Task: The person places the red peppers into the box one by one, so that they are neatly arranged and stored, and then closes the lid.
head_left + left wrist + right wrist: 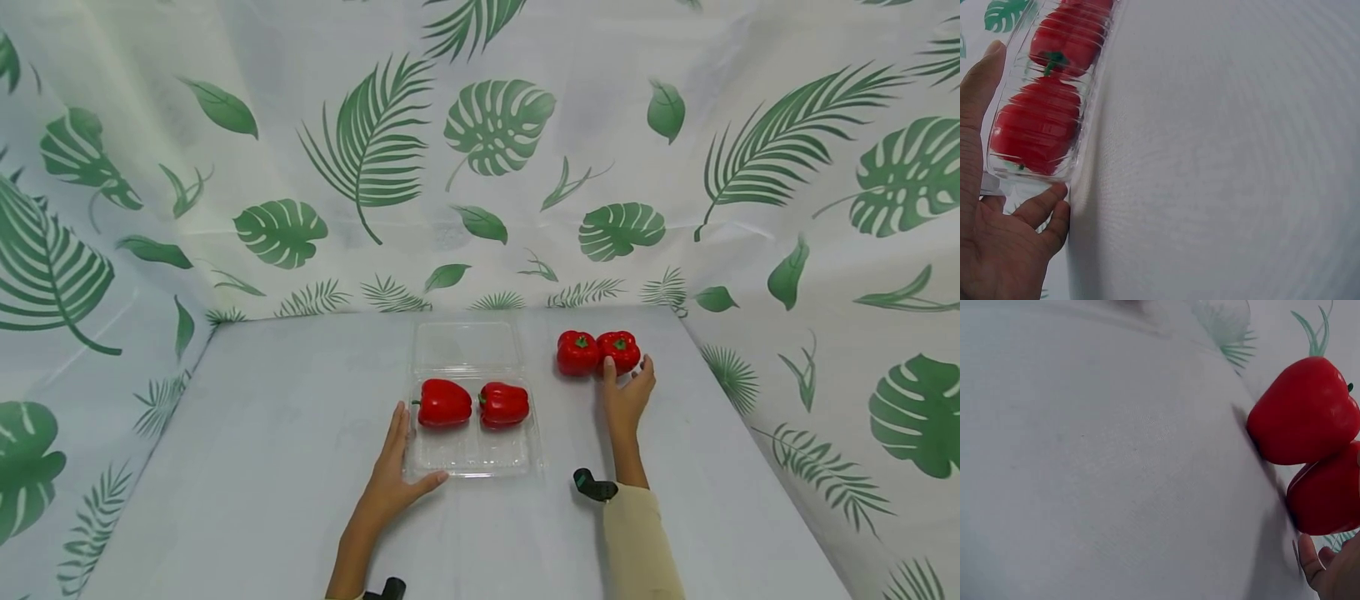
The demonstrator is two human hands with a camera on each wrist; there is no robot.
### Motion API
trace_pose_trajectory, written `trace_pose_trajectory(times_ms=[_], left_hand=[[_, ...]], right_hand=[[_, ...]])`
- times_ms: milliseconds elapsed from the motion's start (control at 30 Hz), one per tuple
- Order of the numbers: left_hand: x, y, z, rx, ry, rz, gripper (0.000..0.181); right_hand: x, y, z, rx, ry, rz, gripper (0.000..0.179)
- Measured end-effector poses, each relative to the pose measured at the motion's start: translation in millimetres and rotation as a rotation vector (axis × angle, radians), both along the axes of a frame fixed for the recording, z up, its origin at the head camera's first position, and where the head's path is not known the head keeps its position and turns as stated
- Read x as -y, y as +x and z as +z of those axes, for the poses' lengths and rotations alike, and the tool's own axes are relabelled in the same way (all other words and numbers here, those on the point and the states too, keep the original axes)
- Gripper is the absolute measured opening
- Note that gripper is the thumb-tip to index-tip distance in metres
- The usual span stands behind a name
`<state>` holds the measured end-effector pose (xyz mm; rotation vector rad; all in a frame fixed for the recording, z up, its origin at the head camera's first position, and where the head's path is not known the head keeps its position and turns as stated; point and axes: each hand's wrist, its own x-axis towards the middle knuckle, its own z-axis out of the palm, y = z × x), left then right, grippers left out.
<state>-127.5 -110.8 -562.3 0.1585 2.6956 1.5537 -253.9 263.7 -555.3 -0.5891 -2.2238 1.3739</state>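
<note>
A clear plastic clamshell box (472, 458) lies with its lid (467, 343) folded back, away from me. Two red bell peppers, a left one (444, 403) and a right one (504, 405), lie on their sides in it. My left hand (392, 479) rests at the box's near left corner, fingers straight along the side and thumb by the front edge. To the right of the box, two more bell peppers stand side by side, stems up. Around the nearer side of the right-hand one (619, 348), my right hand (627, 400) spreads its thumb and fingers.
The other standing bell pepper (577, 353) touches its neighbour on the left. A white-covered table (262, 467) runs back to a leaf-printed curtain (517, 275), which also rises along both sides.
</note>
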Motion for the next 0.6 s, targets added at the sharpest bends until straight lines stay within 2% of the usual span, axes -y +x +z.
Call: trace_pose_trajectory(times_ms=[200, 333, 600], left_hand=[[0.3, -0.4, 0.9, 0.008, 0.007, -0.004, 0.113], [-0.4, -0.7, 2.1, 0.013, 0.011, 0.005, 0.113], [-1.6, -0.1, 1.7, 0.030, 0.011, 0.001, 0.113]], right_hand=[[-3.0, -8.3, -0.7, -0.027, -0.053, 0.021, 0.078], [-4.3, -12.0, -0.4, -0.013, -0.073, 0.039, 0.080], [-6.0, -9.4, 0.5, -0.026, -0.112, 0.013, 0.080]])
